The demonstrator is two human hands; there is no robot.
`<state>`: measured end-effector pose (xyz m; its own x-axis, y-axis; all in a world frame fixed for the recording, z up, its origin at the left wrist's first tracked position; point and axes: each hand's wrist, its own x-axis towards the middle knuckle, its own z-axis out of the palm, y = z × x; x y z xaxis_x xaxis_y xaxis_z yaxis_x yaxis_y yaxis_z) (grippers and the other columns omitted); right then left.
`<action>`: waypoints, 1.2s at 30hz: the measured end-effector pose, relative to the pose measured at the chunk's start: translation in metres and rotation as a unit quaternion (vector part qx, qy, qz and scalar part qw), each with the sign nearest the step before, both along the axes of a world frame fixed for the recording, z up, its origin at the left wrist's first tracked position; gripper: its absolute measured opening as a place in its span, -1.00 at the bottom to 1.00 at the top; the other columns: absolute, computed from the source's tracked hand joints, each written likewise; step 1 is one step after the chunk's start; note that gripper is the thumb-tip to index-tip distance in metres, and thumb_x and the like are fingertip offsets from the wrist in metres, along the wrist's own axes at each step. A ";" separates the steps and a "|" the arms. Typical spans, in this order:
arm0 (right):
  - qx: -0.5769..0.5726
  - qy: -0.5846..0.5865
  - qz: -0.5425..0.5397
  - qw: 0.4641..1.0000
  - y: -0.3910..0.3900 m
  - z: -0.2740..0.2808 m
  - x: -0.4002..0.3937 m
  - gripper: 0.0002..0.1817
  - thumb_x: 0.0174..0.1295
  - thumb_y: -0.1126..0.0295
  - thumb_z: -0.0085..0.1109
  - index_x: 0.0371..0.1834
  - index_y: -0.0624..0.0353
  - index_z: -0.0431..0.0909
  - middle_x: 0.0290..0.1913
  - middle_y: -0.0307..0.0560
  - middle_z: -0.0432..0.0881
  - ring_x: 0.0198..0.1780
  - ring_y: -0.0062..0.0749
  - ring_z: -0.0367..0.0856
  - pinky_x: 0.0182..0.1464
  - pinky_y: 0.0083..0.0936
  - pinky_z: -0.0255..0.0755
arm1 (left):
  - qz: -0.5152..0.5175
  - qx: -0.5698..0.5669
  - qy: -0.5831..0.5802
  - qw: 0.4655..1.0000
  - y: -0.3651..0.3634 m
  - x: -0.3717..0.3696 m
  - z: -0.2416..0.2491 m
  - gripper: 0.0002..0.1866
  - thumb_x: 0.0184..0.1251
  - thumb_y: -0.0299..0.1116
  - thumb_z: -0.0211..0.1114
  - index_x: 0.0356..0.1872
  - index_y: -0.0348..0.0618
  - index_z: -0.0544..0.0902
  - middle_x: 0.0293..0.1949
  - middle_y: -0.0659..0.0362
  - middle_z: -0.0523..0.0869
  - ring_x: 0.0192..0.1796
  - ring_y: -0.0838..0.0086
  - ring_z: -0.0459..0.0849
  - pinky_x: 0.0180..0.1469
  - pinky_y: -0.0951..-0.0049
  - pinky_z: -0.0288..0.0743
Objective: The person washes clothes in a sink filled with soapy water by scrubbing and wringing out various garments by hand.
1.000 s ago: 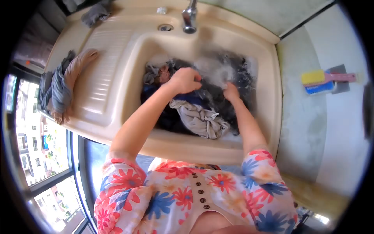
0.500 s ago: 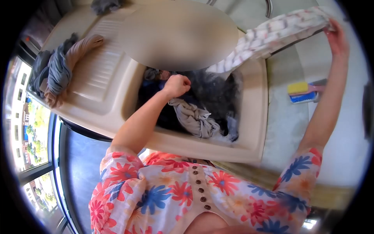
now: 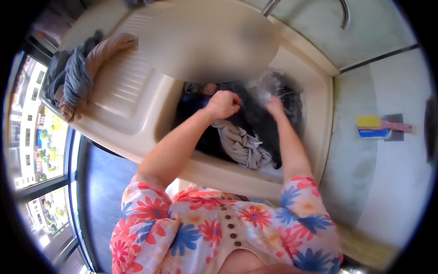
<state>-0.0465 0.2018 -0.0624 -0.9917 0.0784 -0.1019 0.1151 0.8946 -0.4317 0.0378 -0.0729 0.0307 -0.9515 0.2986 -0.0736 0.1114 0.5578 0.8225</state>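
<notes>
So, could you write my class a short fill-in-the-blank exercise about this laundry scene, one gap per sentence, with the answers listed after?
1. Both hands, the left hand and the right hand, are down in the ____ among wet clothes.
2. The twisted bundle of clothes lies on the ribbed ____.
3. The scrubbing brush on the counter has a yellow, blue and ____ body.
4. A crumpled ____ garment lies on the dark laundry.

Missing words: sink; drainboard; pink; beige

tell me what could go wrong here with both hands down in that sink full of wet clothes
The twisted clothes sit close to the outer edge of the drainboard and could slip off. The left hand and right hand churning the dark laundry may splash suds over the sink rim.
</notes>
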 end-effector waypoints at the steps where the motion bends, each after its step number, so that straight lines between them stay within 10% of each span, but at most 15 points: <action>1: -0.037 -0.100 -0.064 0.992 -0.002 -0.010 0.006 -0.65 -0.19 0.35 0.17 -0.23 0.11 0.57 -0.17 0.17 0.58 -0.02 0.01 0.51 0.00 -0.28 0.37 | 0.000 0.001 -0.002 1.000 0.000 0.001 0.001 -0.73 -0.04 -0.33 0.25 -0.27 -0.16 0.65 -0.44 0.07 0.68 -0.34 0.30 0.65 -0.18 0.39 0.50; 5: -0.107 -0.085 -0.032 0.990 0.014 0.032 -0.022 -0.67 -0.24 0.44 0.21 -0.29 0.21 0.56 -0.25 0.11 0.61 -0.31 -0.15 0.61 -0.24 -0.36 0.46 | 0.016 0.004 0.013 1.000 0.000 0.001 0.006 -0.79 -0.10 -0.32 0.25 -0.38 -0.11 0.67 -0.39 0.05 0.68 -0.26 0.23 0.64 -0.12 0.33 0.50; 7: -0.236 -0.012 -0.013 0.971 -0.003 0.138 -0.022 -0.71 -0.22 0.51 0.18 -0.31 0.26 0.56 -0.35 -0.01 0.61 -0.46 -0.36 0.56 -0.40 -0.46 0.44 | 0.006 0.006 0.001 1.000 -0.002 -0.001 0.008 -0.70 -0.09 -0.31 0.28 -0.24 -0.13 0.64 -0.38 0.08 0.67 -0.30 0.28 0.64 -0.16 0.36 0.49; 13: -0.376 0.139 0.160 0.902 -0.056 0.386 0.037 -0.73 -0.09 0.53 0.15 -0.23 0.27 0.53 -0.36 -0.14 0.59 -0.39 -0.50 0.54 -0.35 -0.53 0.47 | 0.061 -0.015 0.106 0.992 0.010 -0.005 0.027 -0.27 -0.21 -0.16 0.42 0.11 -0.08 0.38 -0.09 0.01 0.53 -0.06 0.20 0.51 -0.02 0.33 0.41; 18: -0.452 0.073 0.310 0.833 -0.042 0.487 0.024 -0.87 0.06 0.55 0.06 -0.30 0.21 0.53 -0.29 -0.17 0.60 -0.25 -0.49 0.56 -0.16 -0.56 0.42 | 0.102 0.016 0.285 0.953 0.054 -0.017 0.076 0.12 -0.45 0.00 0.55 0.26 -0.11 0.12 0.15 -0.02 0.34 0.20 0.04 0.28 0.16 0.25 0.27; 21: -0.477 0.151 0.345 0.794 -0.102 0.486 0.078 -0.80 0.07 0.55 0.03 -0.19 0.27 0.45 -0.40 -0.12 0.57 -0.36 -0.46 0.58 -0.31 -0.48 0.51 | 0.162 0.124 0.280 0.938 0.085 -0.030 0.096 -0.10 -0.35 -0.03 0.54 0.12 -0.16 0.35 -0.04 0.00 0.54 0.01 0.16 0.52 0.06 0.28 0.36; 23: -0.514 0.152 0.369 0.759 -0.078 0.483 0.069 -0.79 0.12 0.49 0.07 -0.17 0.31 0.46 -0.33 -0.11 0.59 -0.27 -0.48 0.57 -0.18 -0.51 0.46 | 0.161 0.445 0.158 0.867 0.089 -0.045 0.087 -0.26 -0.28 -0.06 0.51 -0.01 -0.20 0.46 -0.16 0.03 0.61 -0.11 0.17 0.58 -0.02 0.28 0.42; 27: -0.639 0.176 0.156 0.732 0.061 0.420 0.029 -0.91 0.12 0.50 0.05 -0.31 0.20 0.50 -0.29 -0.18 0.60 -0.20 -0.45 0.54 -0.15 -0.42 0.43 | 0.201 0.284 0.221 0.911 0.041 -0.057 0.081 -0.55 -0.12 -0.19 0.39 -0.18 -0.23 0.58 -0.27 -0.07 0.65 -0.21 0.12 0.62 -0.13 0.37 0.47; 29: -0.576 0.202 -0.079 0.788 0.072 0.336 0.036 -0.80 0.06 0.43 0.10 -0.21 0.12 0.49 -0.23 -0.19 0.57 -0.17 -0.45 0.52 -0.21 -0.39 0.46 | 0.212 0.293 0.184 0.914 0.021 -0.046 0.101 -0.61 -0.08 -0.22 0.35 -0.20 -0.19 0.60 -0.26 -0.08 0.64 -0.19 0.12 0.61 -0.14 0.36 0.47; 33: -0.294 -0.065 -0.130 0.945 0.051 0.172 0.053 -0.31 -0.08 0.27 0.33 0.15 0.18 0.26 -0.12 -0.06 0.54 -0.09 -0.32 0.51 -0.09 -0.29 0.44 | 0.178 0.272 0.190 0.926 0.027 -0.037 0.103 -0.71 0.00 -0.25 0.27 -0.23 -0.14 0.63 -0.30 -0.06 0.65 -0.23 0.20 0.63 -0.16 0.39 0.47; 36: -0.285 0.139 0.192 0.929 -0.030 0.165 0.072 -0.12 -0.21 0.30 0.44 0.23 0.20 0.15 -0.05 -0.02 0.52 0.01 -0.29 0.48 0.06 -0.33 0.36 | 0.143 0.410 0.115 0.893 0.061 -0.026 0.101 -0.66 -0.04 -0.44 0.28 -0.15 -0.28 0.58 -0.18 0.00 0.63 -0.17 0.34 0.61 -0.06 0.48 0.43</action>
